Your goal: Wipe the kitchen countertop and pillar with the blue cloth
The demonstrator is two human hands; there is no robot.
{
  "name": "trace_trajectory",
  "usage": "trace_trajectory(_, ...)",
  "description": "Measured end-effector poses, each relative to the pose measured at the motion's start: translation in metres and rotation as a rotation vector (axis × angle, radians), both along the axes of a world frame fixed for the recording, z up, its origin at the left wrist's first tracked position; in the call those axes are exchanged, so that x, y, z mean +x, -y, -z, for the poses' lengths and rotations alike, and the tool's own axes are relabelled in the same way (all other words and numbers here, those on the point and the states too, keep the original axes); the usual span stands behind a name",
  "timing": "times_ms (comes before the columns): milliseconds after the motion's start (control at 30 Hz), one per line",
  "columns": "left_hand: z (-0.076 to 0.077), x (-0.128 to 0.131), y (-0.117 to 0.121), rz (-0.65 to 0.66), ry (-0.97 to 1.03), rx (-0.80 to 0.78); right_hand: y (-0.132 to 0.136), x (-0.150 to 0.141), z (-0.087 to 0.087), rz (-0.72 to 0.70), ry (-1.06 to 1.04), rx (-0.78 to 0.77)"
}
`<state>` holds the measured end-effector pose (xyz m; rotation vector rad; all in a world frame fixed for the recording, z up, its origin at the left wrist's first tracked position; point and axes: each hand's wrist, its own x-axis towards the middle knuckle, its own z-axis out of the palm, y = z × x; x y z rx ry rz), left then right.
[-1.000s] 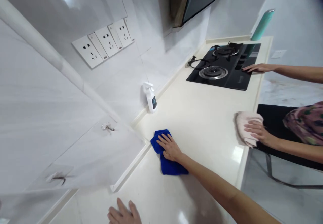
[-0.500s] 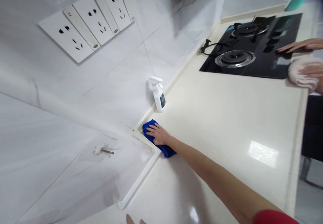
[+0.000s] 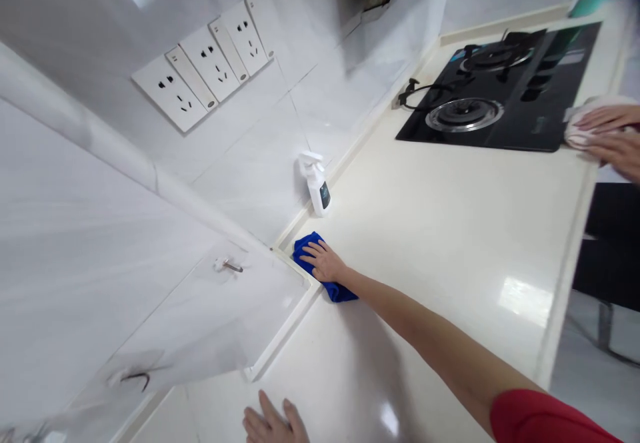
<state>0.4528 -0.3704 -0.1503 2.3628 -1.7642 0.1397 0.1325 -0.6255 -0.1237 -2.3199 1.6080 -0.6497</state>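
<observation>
The blue cloth (image 3: 341, 292) lies beneath the right hand (image 3: 327, 264), under its slightly spread fingers

The blue cloth (image 3: 340, 292) has moved into the wall corner (image 3: 281, 244).

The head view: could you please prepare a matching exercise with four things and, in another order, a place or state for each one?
Things
1. blue cloth
2. spray bottle
3. stove
4. pale cloth

Places or states
A. black, set in the counter
B. under another person's hands
C. under the wearer's right hand
D. standing beside the wall

Pairs: 1-C, 2-D, 3-A, 4-B
</observation>
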Motion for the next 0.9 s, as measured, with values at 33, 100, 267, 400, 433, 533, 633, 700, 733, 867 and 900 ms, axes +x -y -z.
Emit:
trace_trajectory(33,-0.002,-0.002,0.000,-0.013,-0.007,-0.004,-0.011,-0.003,0.000,0.006,-0.005,0.001)
trace_trajectory(100,-0.008,-0.007,0.001,-0.051,-0.014,-0.017,-0.034,-0.008,-0.001,0.026,-0.014,0.007)
trace_trajectory(267,-0.019,-0.015,0.004,-0.069,-0.041,-0.070,-0.093,-0.011,-0.005,0.086,-0.030,0.017)
trace_trajectory(400,-0.018,-0.014,0.005,-0.062,-0.041,-0.101,-0.137,-0.001,-0.008,0.129,-0.047,0.016)
trace_trajectory(433,-0.018,-0.014,0.006,-0.063,-0.038,-0.110,-0.147,0.003,-0.009,0.137,-0.052,0.022)
trace_trajectory(533,-0.019,-0.017,0.007,-0.073,-0.026,-0.142,-0.175,0.019,-0.013,0.135,-0.056,0.068)
trace_trajectory(633,-0.021,-0.020,0.008,-0.099,-0.018,-0.168,-0.202,0.036,-0.019,0.074,-0.035,0.118)
trace_trajectory(700,-0.021,-0.021,0.009,-0.103,-0.013,-0.186,-0.217,0.046,-0.022,0.023,-0.006,0.130)
trace_trajectory(733,-0.020,-0.021,0.009,-0.106,-0.011,-0.196,-0.224,0.050,-0.023,0.005,0.013,0.130)
trace_trajectory(867,-0.013,-0.016,0.010,-0.112,-0.031,-0.210,-0.239,0.055,-0.023,-0.024,0.090,0.123)
trace_trajectory(900,-0.010,-0.014,0.011,-0.111,-0.038,-0.214,-0.239,0.054,-0.022,-0.031,0.102,0.125)
